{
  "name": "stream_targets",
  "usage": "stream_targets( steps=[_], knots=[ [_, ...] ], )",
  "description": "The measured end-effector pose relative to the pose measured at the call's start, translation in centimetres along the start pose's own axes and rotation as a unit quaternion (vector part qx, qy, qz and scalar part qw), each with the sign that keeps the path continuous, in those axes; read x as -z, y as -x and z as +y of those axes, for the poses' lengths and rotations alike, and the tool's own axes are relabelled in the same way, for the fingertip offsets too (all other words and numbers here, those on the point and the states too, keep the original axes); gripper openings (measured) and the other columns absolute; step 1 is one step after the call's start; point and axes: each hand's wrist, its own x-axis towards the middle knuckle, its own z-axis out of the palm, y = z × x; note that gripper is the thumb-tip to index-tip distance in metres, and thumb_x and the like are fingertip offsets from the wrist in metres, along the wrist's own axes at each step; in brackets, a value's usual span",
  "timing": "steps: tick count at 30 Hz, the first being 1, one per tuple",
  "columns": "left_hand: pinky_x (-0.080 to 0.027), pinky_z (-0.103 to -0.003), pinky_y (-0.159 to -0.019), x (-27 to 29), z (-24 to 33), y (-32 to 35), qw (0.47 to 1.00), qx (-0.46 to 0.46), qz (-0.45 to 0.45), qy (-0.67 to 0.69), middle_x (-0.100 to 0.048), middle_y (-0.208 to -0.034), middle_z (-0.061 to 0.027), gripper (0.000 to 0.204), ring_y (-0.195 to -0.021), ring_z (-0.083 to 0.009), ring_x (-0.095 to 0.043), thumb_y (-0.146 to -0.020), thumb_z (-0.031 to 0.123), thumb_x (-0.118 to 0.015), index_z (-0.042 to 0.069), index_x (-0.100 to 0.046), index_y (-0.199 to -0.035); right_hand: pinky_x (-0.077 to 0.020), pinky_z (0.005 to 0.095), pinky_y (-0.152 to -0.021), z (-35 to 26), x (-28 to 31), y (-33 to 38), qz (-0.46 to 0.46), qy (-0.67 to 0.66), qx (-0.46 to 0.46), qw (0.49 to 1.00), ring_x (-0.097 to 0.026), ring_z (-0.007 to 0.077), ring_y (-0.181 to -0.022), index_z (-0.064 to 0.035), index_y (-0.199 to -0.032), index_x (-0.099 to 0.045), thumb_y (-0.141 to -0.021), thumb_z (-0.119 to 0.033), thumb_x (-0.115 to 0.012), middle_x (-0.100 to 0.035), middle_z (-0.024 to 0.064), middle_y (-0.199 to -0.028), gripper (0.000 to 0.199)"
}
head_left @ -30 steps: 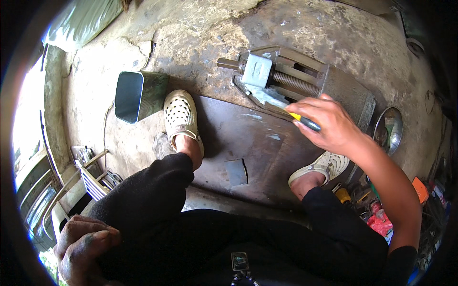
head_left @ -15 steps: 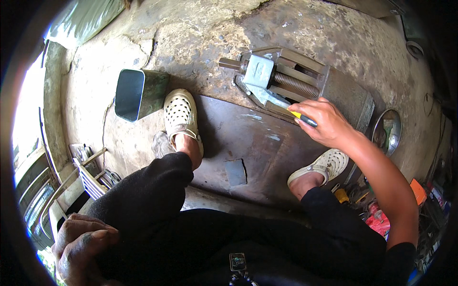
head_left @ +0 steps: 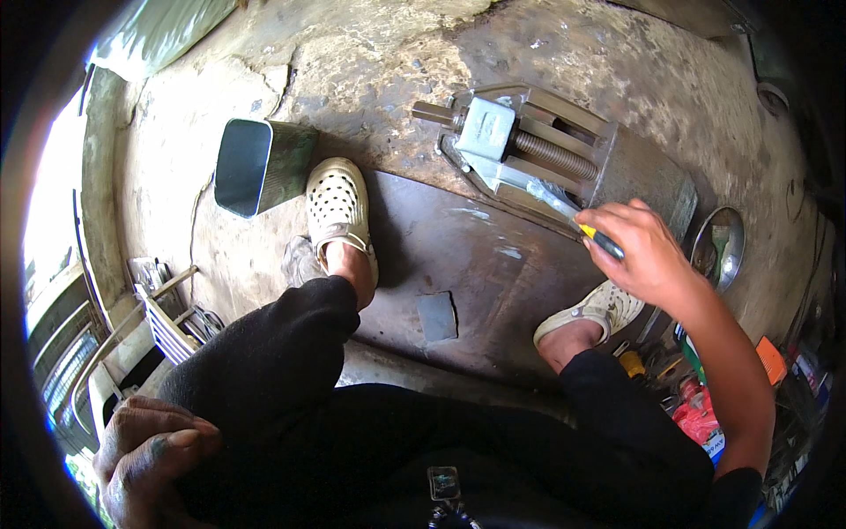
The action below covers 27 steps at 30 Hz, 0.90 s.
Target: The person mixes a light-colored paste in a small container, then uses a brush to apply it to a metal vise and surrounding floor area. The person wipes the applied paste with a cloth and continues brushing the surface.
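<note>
My right hand (head_left: 648, 256) grips a paintbrush (head_left: 555, 199) by its yellow and black handle. Its bristles, wet with pale blue-grey paint, lie over the near rail of a metal machine vise (head_left: 639, 172) resting on the floor. The vise's movable jaw (head_left: 485, 130) is coated in the same pale paint, while the threaded screw (head_left: 555, 154) and the rest look like bare brown-grey metal. At the lower left, my left hand (head_left: 145, 454) lies by my left leg with fingers curled and thumb against them. Whatever is inside those fingers, if anything, is hidden.
A dark rectangular container (head_left: 264, 167) lies beside my left shoe. A metal sheet (head_left: 476, 291) with paint smears and a small grey square (head_left: 436, 316) is between my feet. Right of the vise stands a round bowl (head_left: 730, 251) with another brush inside; clutter (head_left: 696, 414) fills the lower right.
My right hand and the paintbrush have moved right along the vise, away from the painted jaw's lower corner. My left hand stays put.
</note>
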Motion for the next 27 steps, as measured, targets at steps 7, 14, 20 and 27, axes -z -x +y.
stream_targets(
  steps=[7,14,20,27],
  knots=[
    [-0.044,-0.038,-0.064,0.7,-0.9,1.2,0.999,-0.038,0.01,0.016,-0.061,-0.083,-0.0152,0.069,-0.07,-0.0248,-0.056,-0.089,0.064,-0.062,-0.001,-0.064,-0.113,-0.0481,0.0383,-0.075,-7.6,-0.8,0.5,0.05,0.062,0.138,0.987,-0.065,0.0242,-0.077,-0.0042,-0.111,-0.068,-0.08,-0.011,-0.076,-0.065,0.0092,-0.089,0.034],
    [-0.046,-0.038,-0.062,1.6,-2.5,2.7,0.992,-0.094,0.006,0.079,-0.061,-0.082,-0.0163,0.071,-0.071,-0.0264,-0.06,-0.086,0.066,-0.067,0.0,-0.064,-0.112,-0.0491,0.0418,-0.079,-11.8,-8.5,-4.8,0.093,0.075,0.018,0.993,-0.066,0.03,-0.084,-0.0042,-0.115,-0.069,-0.084,-0.012,-0.075,-0.064,0.011,-0.098,0.032],
    [-0.046,-0.036,-0.061,1.2,-2.8,3.5,0.989,-0.111,0.022,0.099,-0.062,-0.081,-0.0144,0.069,-0.069,-0.0246,-0.061,-0.086,0.065,-0.068,0.002,-0.064,-0.112,-0.0509,0.046,-0.079,-12.3,-11.3,-5.8,0.165,0.066,-0.066,0.982,-0.067,0.0337,-0.085,-0.0053,-0.118,-0.068,-0.086,-0.012,-0.072,-0.065,0.0128,-0.1,0.033],
    [-0.046,-0.035,-0.06,1.2,-3.4,5.6,0.994,-0.075,0.024,0.074,-0.063,-0.081,-0.013,0.068,-0.069,-0.0229,-0.061,-0.086,0.068,-0.066,0.005,-0.064,-0.111,-0.051,0.0447,-0.08,-12.2,-12.7,-5.8,0.204,0.056,-0.091,0.973,-0.067,0.0354,-0.087,-0.0057,-0.119,-0.066,-0.087,-0.01,-0.071,-0.064,0.0145,-0.102,0.033]
  ],
)
